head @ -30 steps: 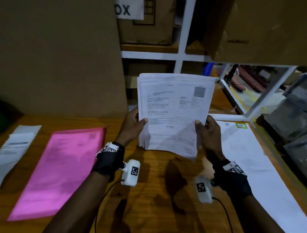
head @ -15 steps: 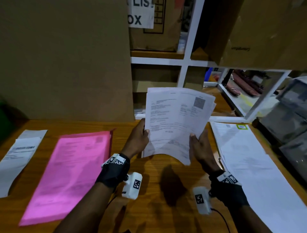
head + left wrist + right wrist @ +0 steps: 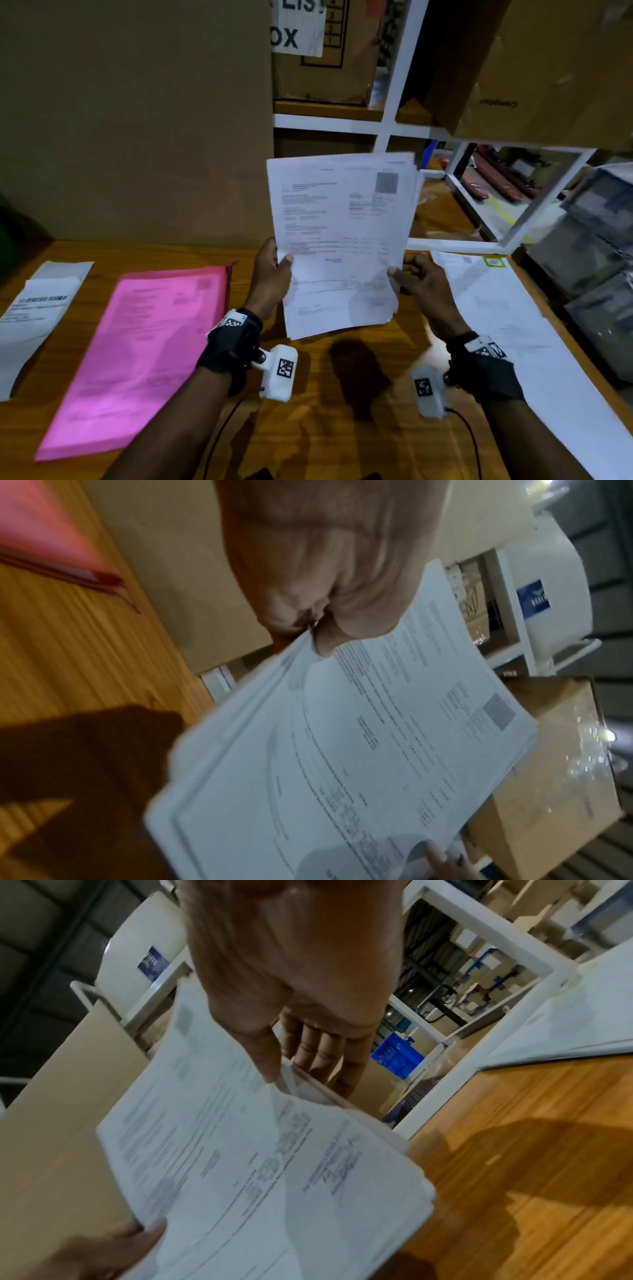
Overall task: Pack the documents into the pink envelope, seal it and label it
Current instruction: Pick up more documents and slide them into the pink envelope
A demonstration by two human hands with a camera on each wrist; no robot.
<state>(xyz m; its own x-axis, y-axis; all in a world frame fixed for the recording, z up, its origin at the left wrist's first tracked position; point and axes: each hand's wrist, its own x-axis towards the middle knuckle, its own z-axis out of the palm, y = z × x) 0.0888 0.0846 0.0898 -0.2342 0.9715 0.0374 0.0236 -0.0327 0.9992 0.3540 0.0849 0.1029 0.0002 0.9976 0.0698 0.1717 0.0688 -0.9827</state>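
While left hand [image 3: 270, 274] and right hand [image 3: 423, 284] pinch the white printed paper stack [image 3: 342, 240] mid-frame, squaring edges should ease entry into flat pink envelope [image 3: 144, 349], lower left.

Documents and pink envelope

White printed documents [image 3: 339, 240] held upright above the table; pink envelope [image 3: 144, 349] flat at their 8 o'clock.

Head view looking down over the table [image 3: 342, 428], both wrist views close along the hands, all sharing the documents [image 3: 342, 240]
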